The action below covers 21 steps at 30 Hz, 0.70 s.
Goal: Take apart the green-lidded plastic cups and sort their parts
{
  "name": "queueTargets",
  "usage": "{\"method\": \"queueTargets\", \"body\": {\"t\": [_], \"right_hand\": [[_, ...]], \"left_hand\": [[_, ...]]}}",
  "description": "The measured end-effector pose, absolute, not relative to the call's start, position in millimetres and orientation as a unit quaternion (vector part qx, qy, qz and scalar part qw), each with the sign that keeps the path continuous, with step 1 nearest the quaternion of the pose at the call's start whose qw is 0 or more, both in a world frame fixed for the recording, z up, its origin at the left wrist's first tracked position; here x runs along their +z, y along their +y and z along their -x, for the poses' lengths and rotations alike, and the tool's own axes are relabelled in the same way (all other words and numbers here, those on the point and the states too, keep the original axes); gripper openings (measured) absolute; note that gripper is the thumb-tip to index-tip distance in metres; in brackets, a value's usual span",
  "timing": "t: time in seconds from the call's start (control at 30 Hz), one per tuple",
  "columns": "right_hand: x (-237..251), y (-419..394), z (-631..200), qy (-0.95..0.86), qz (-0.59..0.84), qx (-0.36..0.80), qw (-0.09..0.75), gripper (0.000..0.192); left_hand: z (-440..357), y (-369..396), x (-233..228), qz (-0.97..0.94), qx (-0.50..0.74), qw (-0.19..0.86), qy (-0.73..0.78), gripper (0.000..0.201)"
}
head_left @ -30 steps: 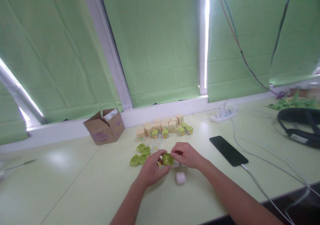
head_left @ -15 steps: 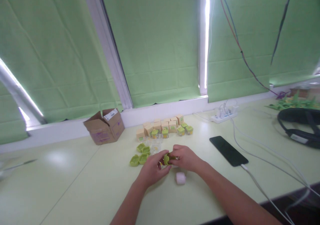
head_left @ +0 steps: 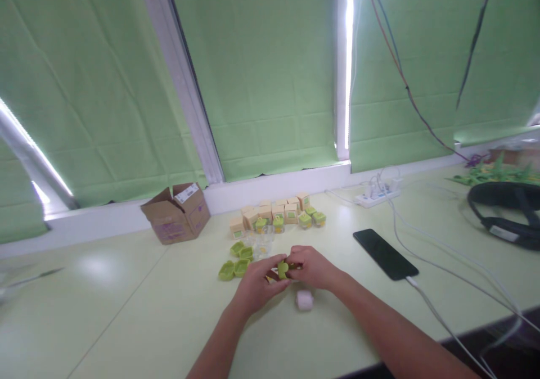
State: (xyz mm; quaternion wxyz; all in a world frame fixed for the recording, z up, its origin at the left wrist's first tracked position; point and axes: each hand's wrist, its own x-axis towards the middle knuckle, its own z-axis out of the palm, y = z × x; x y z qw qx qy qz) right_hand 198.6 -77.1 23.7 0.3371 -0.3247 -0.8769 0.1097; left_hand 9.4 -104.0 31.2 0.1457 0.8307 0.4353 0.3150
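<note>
Head view: the left hand (head_left: 258, 284) and right hand (head_left: 314, 266) pinch a small green piece (head_left: 283, 270) between thumbs and fingers — the innermost fingertips partly hidden — just beyond and left of the pale pink roll (head_left: 304, 300). Farther beyond the roll, green cups (head_left: 242, 267) lie to its left and tan boxes (head_left: 291, 213) stand clustered; a black phone (head_left: 386, 254) lies to its right.

Little lime-green piece (head_left: 282, 270), tilted on edge
Kinda rounded, partly covered, held between the left hand (head_left: 258, 282) and right hand (head_left: 313, 266).
</note>
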Motion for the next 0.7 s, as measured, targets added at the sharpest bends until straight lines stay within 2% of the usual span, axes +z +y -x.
{"method": "queueTargets", "body": {"t": [0.3,0.7], "right_hand": [[19.1,-76.1,-197.1,-0.883,0.325,0.061,0.333,0.012],[24.9,-78.0,-197.7,-0.891,0.323,0.064,0.312,0.013]], "left_hand": [[-8.4,-104.4,35.4,-0.829,0.323,0.116,0.442,0.043],[-6.3,-102.5,30.1,-0.841,0.315,0.12,0.424,0.046]]}}
